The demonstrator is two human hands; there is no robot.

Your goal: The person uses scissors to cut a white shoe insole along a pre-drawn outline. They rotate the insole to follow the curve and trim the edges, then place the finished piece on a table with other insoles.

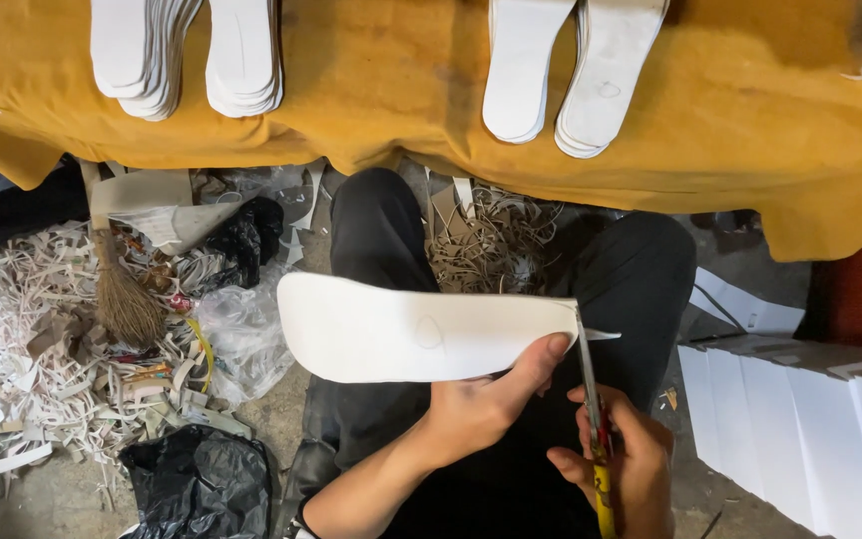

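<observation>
Overhead, a mustard-yellow cloth (730, 120) covers the table across twelve o'clock, with four stacks of white insoles (241, 55) lying on it, toes hanging over the edge. At nine o'clock a heap of paper scraps (32, 339) spreads over the floor, a small broom (124, 299) resting on it; at three o'clock stands a row of white sheets (800, 419). Dead centre, above the person's black-trousered knees, a white insole (401, 329) is held flat. The left hand (481, 404) grips its right end, thumb pressed on top. Just beside it at four o'clock, the right hand (626, 464) is closed round scissors (591, 399) with yellow and red handles, the blades meeting the insole's heel edge.
</observation>
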